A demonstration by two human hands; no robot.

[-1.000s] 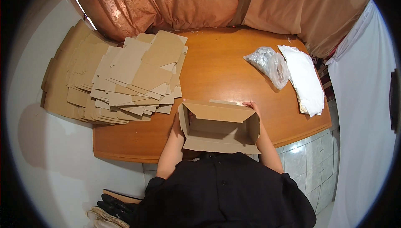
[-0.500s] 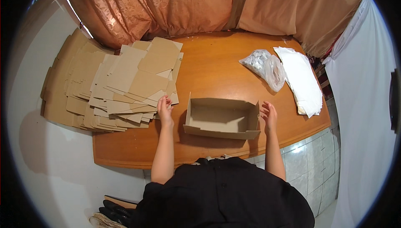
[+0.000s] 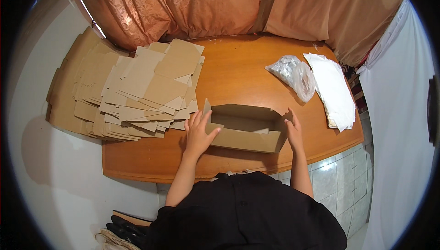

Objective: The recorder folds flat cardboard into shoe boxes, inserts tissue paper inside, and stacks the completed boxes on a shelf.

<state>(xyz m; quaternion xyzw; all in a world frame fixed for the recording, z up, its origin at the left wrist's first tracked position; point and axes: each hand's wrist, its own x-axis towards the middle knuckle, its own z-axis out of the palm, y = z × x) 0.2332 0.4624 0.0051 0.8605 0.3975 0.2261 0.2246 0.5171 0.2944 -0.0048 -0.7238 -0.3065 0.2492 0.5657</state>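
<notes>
Head view: one open-topped, rectangular brown cardboard box (image 3: 247, 142) rests on the brown wooden table (image 3: 233, 80). The left hand (image 3: 197, 135), fingers wide, touches its left end; the right hand (image 3: 294, 131) meets its right end, grip unclear, presumably both steadying its walls.

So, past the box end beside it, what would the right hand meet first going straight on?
Probably the clear plastic bag: the right hand's fingers point across the table towards it. Height is unclear; it might pass above.
</notes>
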